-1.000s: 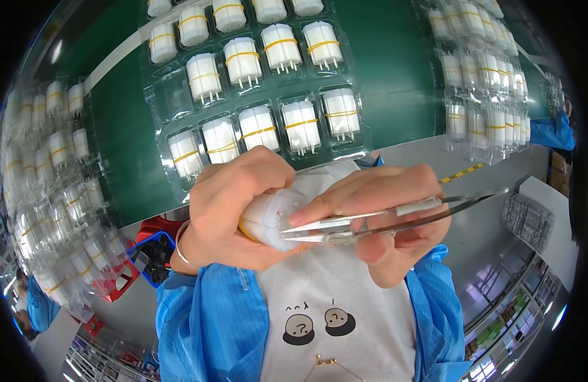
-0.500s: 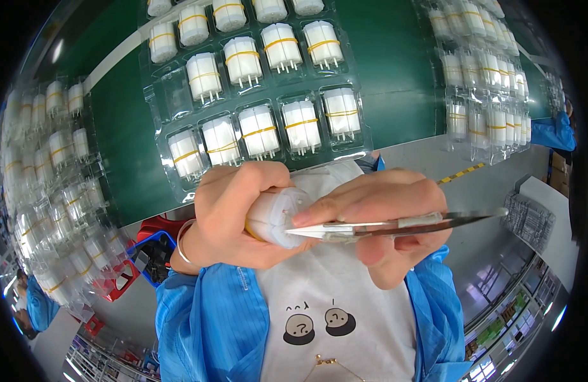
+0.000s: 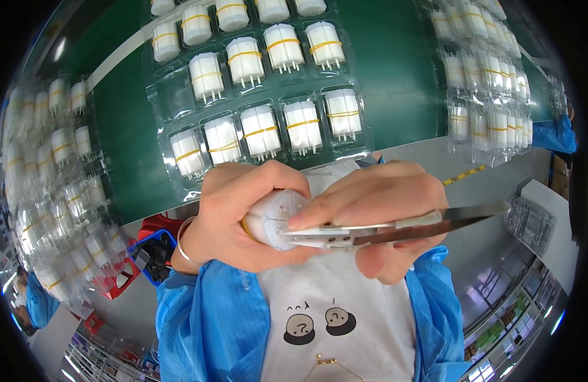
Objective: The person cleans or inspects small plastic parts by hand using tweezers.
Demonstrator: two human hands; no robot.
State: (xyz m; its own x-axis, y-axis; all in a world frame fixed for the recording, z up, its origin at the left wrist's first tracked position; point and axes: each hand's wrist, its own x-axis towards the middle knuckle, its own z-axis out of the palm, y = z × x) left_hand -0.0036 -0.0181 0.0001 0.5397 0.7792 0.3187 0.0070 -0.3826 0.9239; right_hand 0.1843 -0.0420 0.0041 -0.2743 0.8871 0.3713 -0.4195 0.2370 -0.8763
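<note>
Closed around a white cylindrical part (image 3: 261, 219), my left hand (image 3: 225, 207) holds it with its end face turned to the right. A bit of yellow band shows on the cylinder beside my fingers. My right hand (image 3: 386, 197) grips a pair of metal tweezers (image 3: 340, 239), with fingers on top and the thumb underneath. Their pale, pointed tips reach the end face of the cylinder; whether they pinch anything there is too small to tell. The back end of the tweezers sticks out past my right hand.
Beyond my hands, a clear plastic tray (image 3: 179, 108) of banded white cylinders with pins lies on the green table (image 3: 396, 83). Stacked filled trays stand at left (image 3: 52, 184) and right (image 3: 485, 83). A blue bin (image 3: 155, 256) sits beside a red stool (image 3: 121, 283) at lower left.
The tweezers have turned slightly, so their two arms show farther apart. The cylinder and my left hand have shifted and tilted a little. Both hands keep their hold.
</note>
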